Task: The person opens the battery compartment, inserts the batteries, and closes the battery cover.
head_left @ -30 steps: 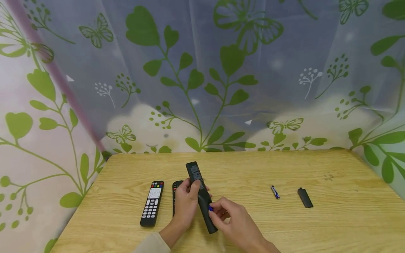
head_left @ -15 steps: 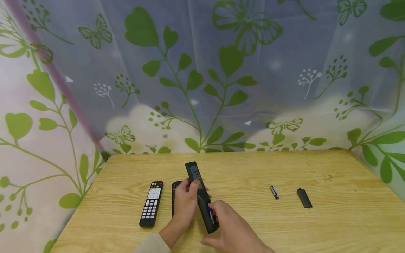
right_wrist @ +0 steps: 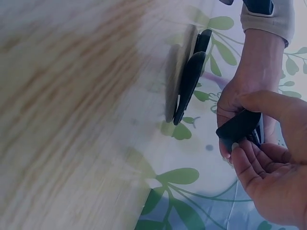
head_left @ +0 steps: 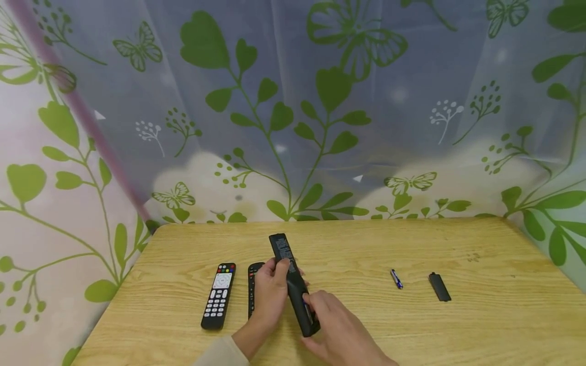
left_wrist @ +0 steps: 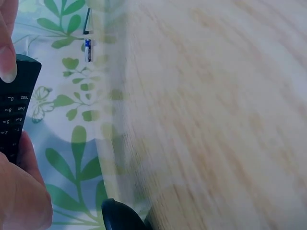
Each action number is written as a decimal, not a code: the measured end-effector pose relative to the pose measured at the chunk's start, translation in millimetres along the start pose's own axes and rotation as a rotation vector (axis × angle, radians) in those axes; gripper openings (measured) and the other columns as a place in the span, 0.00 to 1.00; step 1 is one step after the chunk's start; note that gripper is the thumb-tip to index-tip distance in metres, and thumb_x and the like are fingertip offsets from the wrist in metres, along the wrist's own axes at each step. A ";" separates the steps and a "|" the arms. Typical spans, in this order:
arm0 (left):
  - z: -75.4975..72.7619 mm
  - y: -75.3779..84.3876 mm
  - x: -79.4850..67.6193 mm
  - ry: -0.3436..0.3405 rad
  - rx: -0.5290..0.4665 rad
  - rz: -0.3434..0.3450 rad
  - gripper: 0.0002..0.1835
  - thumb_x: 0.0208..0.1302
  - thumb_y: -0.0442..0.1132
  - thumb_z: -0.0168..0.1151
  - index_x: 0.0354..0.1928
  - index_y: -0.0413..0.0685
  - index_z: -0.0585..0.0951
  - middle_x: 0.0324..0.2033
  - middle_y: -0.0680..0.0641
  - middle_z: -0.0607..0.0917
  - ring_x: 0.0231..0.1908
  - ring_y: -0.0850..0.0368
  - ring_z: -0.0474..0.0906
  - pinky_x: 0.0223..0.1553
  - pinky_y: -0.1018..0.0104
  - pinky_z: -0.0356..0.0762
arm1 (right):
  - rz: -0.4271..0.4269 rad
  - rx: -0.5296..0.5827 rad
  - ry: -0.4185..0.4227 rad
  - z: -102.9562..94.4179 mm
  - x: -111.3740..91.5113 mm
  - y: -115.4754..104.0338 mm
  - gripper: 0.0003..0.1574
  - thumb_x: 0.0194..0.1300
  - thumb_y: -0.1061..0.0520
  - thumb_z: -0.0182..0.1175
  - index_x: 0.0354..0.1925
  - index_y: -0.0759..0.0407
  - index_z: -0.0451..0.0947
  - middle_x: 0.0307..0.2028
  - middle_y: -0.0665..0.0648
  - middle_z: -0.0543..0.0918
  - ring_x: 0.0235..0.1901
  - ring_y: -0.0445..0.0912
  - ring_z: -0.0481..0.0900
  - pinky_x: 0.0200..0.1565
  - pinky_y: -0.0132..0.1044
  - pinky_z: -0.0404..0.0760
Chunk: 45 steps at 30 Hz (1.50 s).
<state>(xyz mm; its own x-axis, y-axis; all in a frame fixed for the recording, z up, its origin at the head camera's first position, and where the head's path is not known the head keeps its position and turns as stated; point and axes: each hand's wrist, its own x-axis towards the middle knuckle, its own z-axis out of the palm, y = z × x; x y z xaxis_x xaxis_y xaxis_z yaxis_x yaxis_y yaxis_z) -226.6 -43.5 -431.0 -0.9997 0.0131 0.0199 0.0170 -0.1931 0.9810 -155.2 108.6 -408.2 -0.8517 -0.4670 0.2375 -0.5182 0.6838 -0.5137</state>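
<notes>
My left hand (head_left: 271, 292) grips a black remote control (head_left: 281, 249), its back with the printed label turned up and tilted over the table. In the lower half of that back the battery compartment is uncovered, and a blue-and-silver battery (head_left: 311, 313) shows in it. My right hand (head_left: 341, 325) holds the remote's lower end, one fingertip at the compartment and the thumb at the end. The left wrist view shows the remote's button side (left_wrist: 12, 115). In the right wrist view, fingers and thumb lie around the remote's dark end (right_wrist: 238, 127).
A second battery (head_left: 396, 279) lies on the wooden table (head_left: 494, 325) to the right, beside a black battery cover (head_left: 440, 286). At left lies a remote with white buttons (head_left: 218, 296). Another black remote (head_left: 251, 290) is partly behind my left hand. A patterned cloth (head_left: 293, 127) hangs behind.
The battery pinched in my right fingers went down into the compartment. My right hand then closed in around the remote's lower end. The left hand stayed nearly still.
</notes>
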 end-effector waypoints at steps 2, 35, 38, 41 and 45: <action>0.8 0.0 -0.3 0.005 -0.007 -0.005 0.16 0.72 0.40 0.46 0.47 0.30 0.73 0.33 0.32 0.81 0.27 0.47 0.83 0.32 0.58 0.85 | -0.003 -0.015 -0.002 -0.3 -0.5 -0.5 0.35 0.50 0.56 0.74 0.53 0.62 0.69 0.41 0.52 0.75 0.36 0.38 0.72 0.33 0.31 0.77; 2.3 2.3 -1.5 -0.002 -0.039 0.021 0.18 0.73 0.40 0.47 0.52 0.30 0.72 0.35 0.35 0.81 0.32 0.43 0.84 0.38 0.56 0.84 | 0.051 0.063 0.008 -14.8 -11.2 10.8 0.29 0.64 0.44 0.62 0.59 0.56 0.76 0.46 0.45 0.75 0.44 0.42 0.73 0.42 0.39 0.79; 1.1 2.8 -0.7 -0.005 -0.020 0.030 0.18 0.73 0.40 0.47 0.52 0.30 0.72 0.35 0.35 0.82 0.32 0.43 0.84 0.37 0.57 0.84 | 0.106 0.088 0.051 -25.1 -11.1 20.1 0.20 0.65 0.46 0.62 0.53 0.51 0.79 0.45 0.43 0.75 0.45 0.42 0.75 0.44 0.41 0.80; -0.3 3.2 0.1 0.000 -0.005 0.029 0.18 0.73 0.40 0.47 0.53 0.31 0.72 0.36 0.34 0.82 0.33 0.41 0.83 0.37 0.57 0.84 | 0.164 0.082 0.118 -36.2 -9.5 36.7 0.12 0.64 0.52 0.64 0.47 0.49 0.81 0.43 0.42 0.75 0.43 0.43 0.76 0.44 0.41 0.81; -1.2 3.4 0.9 0.003 -0.002 0.019 0.17 0.72 0.40 0.47 0.53 0.31 0.72 0.36 0.34 0.82 0.34 0.40 0.83 0.37 0.57 0.84 | 0.281 0.036 0.140 -53.9 -8.2 68.1 0.10 0.65 0.56 0.62 0.46 0.51 0.81 0.44 0.47 0.77 0.41 0.47 0.78 0.41 0.42 0.82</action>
<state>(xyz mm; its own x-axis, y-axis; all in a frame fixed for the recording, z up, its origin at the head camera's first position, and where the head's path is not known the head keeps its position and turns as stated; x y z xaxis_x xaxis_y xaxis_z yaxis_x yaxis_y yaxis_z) -227.4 -45.3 -427.8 -0.9993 0.0063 0.0380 0.0360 -0.1956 0.9800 -187.7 189.2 -400.7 -0.9649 -0.1792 0.1918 -0.2599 0.7538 -0.6035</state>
